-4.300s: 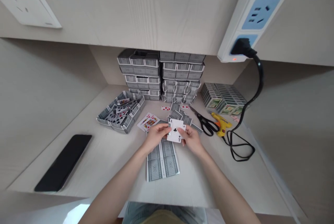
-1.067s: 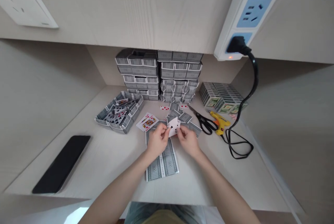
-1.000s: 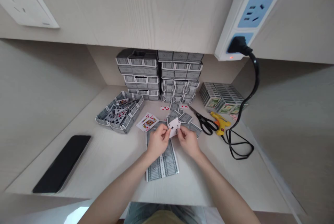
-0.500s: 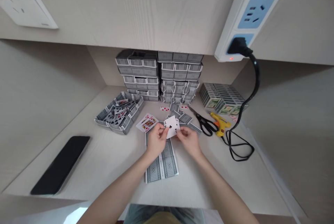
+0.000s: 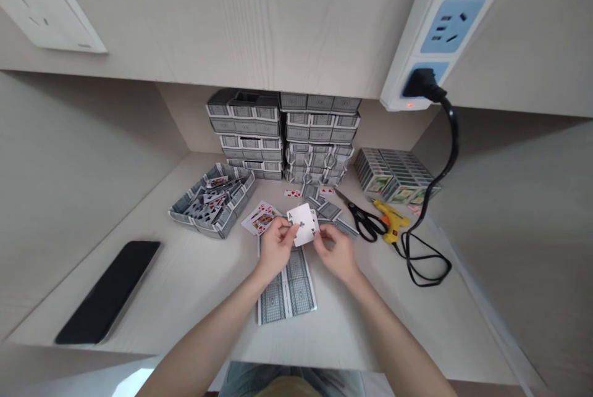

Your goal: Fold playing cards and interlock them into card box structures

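Observation:
My left hand (image 5: pixel 277 247) pinches an ace of clubs (image 5: pixel 302 224) between thumb and fingers. Partly behind it, a second card (image 5: pixel 315 221) with a 2 in its corner is pinched at its right edge by my right hand (image 5: pixel 337 250). The two cards overlap, faces up, above the table. Under and below my hands lies a flat panel of joined card backs (image 5: pixel 287 292). Face-up cards with a red queen or similar picture card (image 5: pixel 262 218) rest left of my left hand. Loose folded grey card pieces (image 5: pixel 330 210) lie just beyond the held cards.
A card-built tray (image 5: pixel 226 224) holds loose cards at left, near a black phone (image 5: pixel 109 292). Stacked card boxes (image 5: pixel 319 131) stand behind. Scissors (image 5: pixel 365 222), a yellow glue gun (image 5: pixel 393 220) with a black cord, and card packs (image 5: pixel 396 175) are at right.
The ace has shifted slightly left across the second card, so more of the second card shows at the right. Both hands keep their pinch.

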Available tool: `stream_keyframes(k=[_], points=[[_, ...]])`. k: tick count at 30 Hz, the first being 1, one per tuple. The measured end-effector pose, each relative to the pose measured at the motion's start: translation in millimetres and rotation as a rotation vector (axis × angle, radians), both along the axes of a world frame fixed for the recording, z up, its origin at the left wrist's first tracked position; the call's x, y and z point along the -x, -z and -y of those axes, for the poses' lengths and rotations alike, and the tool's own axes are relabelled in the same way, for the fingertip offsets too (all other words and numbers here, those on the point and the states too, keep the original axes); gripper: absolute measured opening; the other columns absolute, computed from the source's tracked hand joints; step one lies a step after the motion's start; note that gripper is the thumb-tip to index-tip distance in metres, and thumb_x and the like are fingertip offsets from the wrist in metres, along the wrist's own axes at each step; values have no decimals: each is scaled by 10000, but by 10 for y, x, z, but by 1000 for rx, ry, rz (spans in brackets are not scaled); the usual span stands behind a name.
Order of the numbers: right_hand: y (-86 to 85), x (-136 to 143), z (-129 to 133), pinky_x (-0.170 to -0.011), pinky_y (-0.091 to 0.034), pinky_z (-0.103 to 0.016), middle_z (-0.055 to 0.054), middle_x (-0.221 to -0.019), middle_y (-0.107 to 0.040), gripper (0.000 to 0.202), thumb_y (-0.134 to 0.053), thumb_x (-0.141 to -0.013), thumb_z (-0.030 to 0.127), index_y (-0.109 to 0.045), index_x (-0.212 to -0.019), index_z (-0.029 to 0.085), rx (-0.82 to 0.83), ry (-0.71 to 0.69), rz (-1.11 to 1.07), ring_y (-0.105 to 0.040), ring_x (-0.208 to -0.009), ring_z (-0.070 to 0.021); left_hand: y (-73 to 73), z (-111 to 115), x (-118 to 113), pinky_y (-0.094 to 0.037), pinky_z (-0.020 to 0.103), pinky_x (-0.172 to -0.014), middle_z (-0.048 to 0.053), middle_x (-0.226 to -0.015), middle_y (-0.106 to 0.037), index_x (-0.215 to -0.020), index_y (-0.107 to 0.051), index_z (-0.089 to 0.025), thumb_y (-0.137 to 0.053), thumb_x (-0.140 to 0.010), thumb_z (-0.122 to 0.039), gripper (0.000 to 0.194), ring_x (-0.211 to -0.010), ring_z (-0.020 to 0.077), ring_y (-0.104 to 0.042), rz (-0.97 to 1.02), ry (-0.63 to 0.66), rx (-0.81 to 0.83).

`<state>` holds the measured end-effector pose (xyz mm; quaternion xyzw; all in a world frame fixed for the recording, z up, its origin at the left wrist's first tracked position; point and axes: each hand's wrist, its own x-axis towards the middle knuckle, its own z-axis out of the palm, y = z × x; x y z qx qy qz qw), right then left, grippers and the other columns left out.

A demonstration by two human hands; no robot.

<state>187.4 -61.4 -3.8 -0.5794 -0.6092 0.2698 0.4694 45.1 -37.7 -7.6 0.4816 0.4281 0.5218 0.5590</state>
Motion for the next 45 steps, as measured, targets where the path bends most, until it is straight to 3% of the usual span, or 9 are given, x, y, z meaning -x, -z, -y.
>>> stream_keyframes(k=[4, 7, 13, 21, 27, 30, 36, 40, 45], points=[[-76, 8, -51, -635, -478, -306, -89, -839, -665, 427, -386, -794, 509, -608, -879, 153, 158, -145, -599, -619, -734, -198, -93, -8, 16, -479, 255, -526, -35, -611, -615, -768, -373, -196, -628, -654, -429, 364, -551, 133, -608, 158, 56, 123], [-59, 79, -63, -538, -462, -277, -79, -802, -663, 483, -350, -803, 551, -596, -922, 152, 276, -141, -766, -613, -659, -185, -92, 41, -19, -484, 247, -520, -47, -604, -612, -748, -387, -190, -654, -638, -394, 353, -547, 122, -605, 181, 116, 176], [62, 164, -22, -466, -417, -248, -45, -598, -617, 519, -360, -777, 601, -593, -730, 140, 295, -62, -640, -547, -506, -150, -67, 120, -91, -504, 275, -536, -38, -604, -611, -733, -411, -181, -654, -625, -419, 357, -562, 131, -607, 142, 210, 219], [109, 120, -26, -447, -351, -230, -26, -540, -559, 451, -293, -842, 502, -508, -631, 166, 30, 57, -42, -486, -483, -134, -43, 131, -82, -495, 261, -515, -41, -577, -593, -727, -415, -184, -649, -623, -432, 356, -512, 121, -581, 55, 222, 169], [104, 113, 13, -450, -301, -239, -48, -520, -578, 439, -245, -874, 407, -566, -683, 177, -52, 150, 397, -501, -432, -143, 67, 130, -78, -433, 211, -420, -41, -541, -562, -789, -481, -178, -549, -727, -439, 277, -441, 112, -546, -97, 178, 34], [73, 118, 41, -455, -317, -233, -37, -523, -574, 409, -251, -877, 380, -559, -695, 180, -40, 112, 356, -511, -440, -143, 65, 146, -57, -397, 205, -380, -39, -556, -559, -839, -499, -183, -481, -774, -446, 271, -407, 109, -523, -152, 157, 4], [-6, 120, 53, -472, -367, -216, -2, -556, -557, 361, -349, -850, 410, -569, -702, 164, -19, -25, -1, -491, -495, -124, 23, 170, 27, -396, 203, -477, -6, -658, -590, -950, -528, -192, -443, -810, -406, 270, -531, 116, -534, -391, 1, -188], [-33, 133, 25, -550, -438, -237, -30, -732, -630, 335, -432, -807, 422, -626, -860, 154, -15, -28, -250, -544, -634, -151, 24, 182, 19, -394, 205, -503, -1, -694, -606, -1031, -511, -195, -413, -826, -403, 308, -565, 121, -538, -386, -8, -176], [-22, 158, 22, -623, -473, -280, -41, -791, -641, 337, -462, -789, 411, -603, -998, 187, 28, -131, -370, -573, -701, -175, 35, 137, -10, -420, 208, -552, 2, -753, -602, -1019, -501, -191, -415, -825, -376, 282, -618, 119, -540, -280, -71, -160]])
